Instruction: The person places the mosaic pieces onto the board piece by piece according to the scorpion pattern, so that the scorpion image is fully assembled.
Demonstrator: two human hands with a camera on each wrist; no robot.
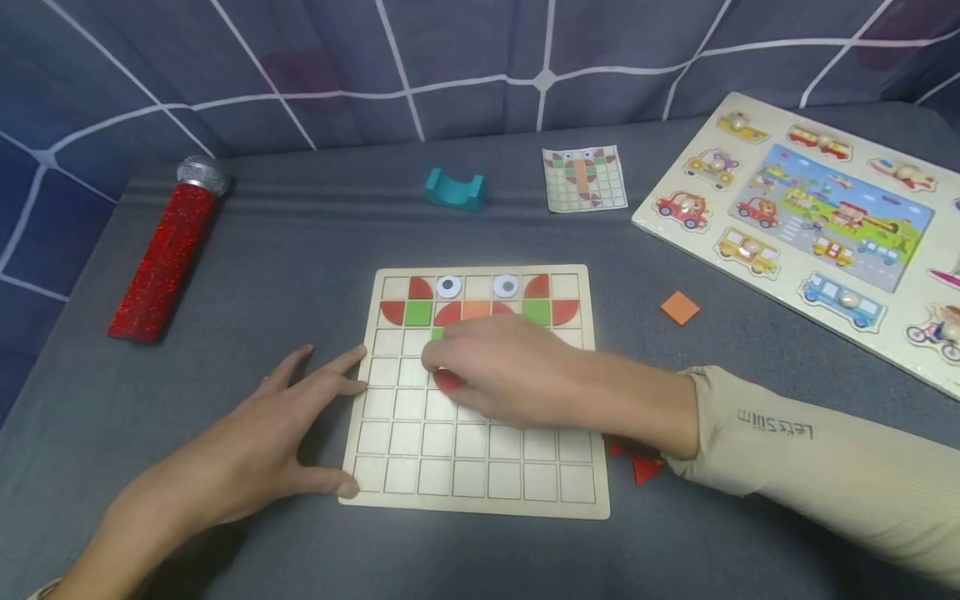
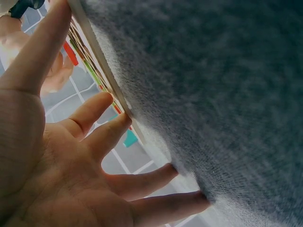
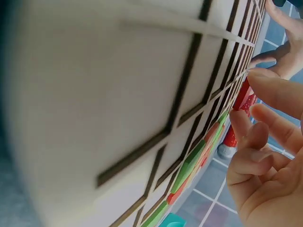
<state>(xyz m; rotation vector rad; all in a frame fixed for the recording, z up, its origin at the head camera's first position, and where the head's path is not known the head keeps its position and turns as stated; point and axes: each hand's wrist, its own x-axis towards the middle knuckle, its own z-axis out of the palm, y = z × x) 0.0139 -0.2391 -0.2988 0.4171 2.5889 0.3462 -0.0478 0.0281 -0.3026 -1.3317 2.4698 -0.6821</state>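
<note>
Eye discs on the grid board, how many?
2: left eye disc, third cell from left in top row of the board; right eye disc, fifth. More may hide under the right hand.

I've got the right hand (image 3: 269, 163) pinching a red piece (image 3: 241, 93) by the grid board (image 3: 137, 85). Left hand (image 3: 289, 54) beyond.

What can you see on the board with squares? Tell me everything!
The board is flat, pale and wooden-looking, with raised lines making a grid. It lies on gray cloth. Red, green and orange pieces, plus two eye discs, fill squares near its far edge. The left hand touches its left side; the right hand, over it, pinches a red piece.
</note>
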